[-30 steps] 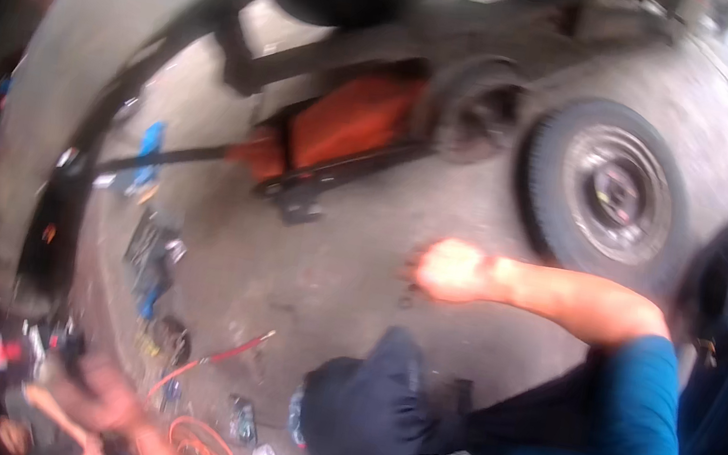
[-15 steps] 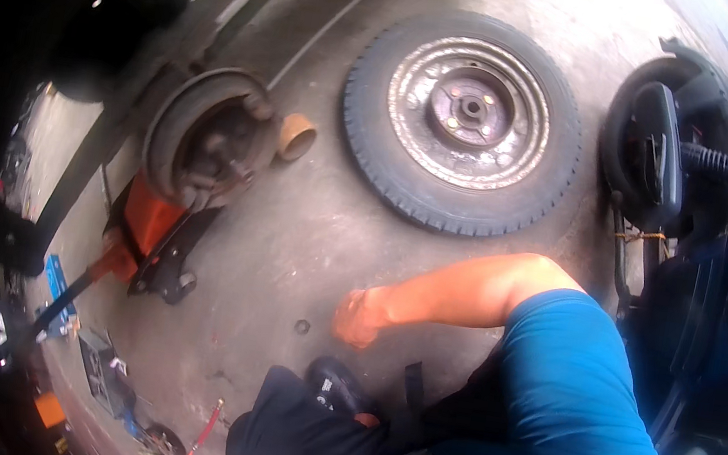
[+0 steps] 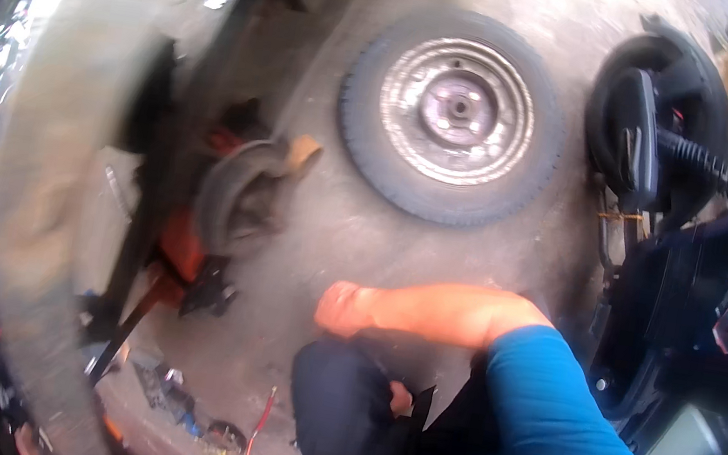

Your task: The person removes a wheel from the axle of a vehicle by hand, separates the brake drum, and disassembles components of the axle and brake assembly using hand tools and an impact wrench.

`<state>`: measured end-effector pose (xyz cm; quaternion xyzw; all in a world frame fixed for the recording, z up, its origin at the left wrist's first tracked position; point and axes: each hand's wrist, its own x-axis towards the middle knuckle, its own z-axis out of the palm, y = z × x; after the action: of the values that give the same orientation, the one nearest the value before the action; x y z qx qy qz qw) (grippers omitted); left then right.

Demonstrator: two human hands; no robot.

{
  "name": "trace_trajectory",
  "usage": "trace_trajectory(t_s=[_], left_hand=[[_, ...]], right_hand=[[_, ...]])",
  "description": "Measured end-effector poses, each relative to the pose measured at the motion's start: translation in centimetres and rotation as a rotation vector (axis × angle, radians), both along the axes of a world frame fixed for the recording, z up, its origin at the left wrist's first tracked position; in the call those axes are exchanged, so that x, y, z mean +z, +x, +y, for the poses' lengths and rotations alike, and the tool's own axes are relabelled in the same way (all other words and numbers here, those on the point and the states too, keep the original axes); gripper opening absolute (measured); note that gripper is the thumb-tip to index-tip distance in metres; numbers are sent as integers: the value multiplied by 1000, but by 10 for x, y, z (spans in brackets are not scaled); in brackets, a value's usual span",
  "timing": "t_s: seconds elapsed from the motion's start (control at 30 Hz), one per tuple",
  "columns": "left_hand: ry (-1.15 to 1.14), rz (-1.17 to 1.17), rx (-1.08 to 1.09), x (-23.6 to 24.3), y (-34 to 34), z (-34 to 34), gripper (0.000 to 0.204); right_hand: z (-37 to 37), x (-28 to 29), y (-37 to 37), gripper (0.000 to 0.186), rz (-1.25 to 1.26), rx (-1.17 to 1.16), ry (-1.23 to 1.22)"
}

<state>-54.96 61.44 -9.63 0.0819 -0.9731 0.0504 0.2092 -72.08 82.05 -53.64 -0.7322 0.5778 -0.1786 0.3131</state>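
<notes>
Right hand (image 3: 343,307) curled into loose fist, gripping nothing visible, forearm stretched across above dark-trousered knee (image 3: 342,403). Left hand not visible. Wheel (image 3: 452,114) lies flat on concrete floor (image 3: 336,223), well apart from fist, likely taken off for hub access. Bare brake drum (image 3: 232,198) on vehicle, orange jack (image 3: 182,247) beneath, presumably holding it up. Tools (image 3: 171,387) scattered near jack handle. Blur heavy.
</notes>
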Motion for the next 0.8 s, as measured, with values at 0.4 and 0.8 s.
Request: trace_trajectory(t_s=[0.4,0.8], left_hand=[[460,-116,273,-17,57,-43,81],[494,-16,484,-15,36,-24,75]], right_hand=[[46,308,13,29,-345,-1519,-35],[-101,470,36,70,354,-225,210]])
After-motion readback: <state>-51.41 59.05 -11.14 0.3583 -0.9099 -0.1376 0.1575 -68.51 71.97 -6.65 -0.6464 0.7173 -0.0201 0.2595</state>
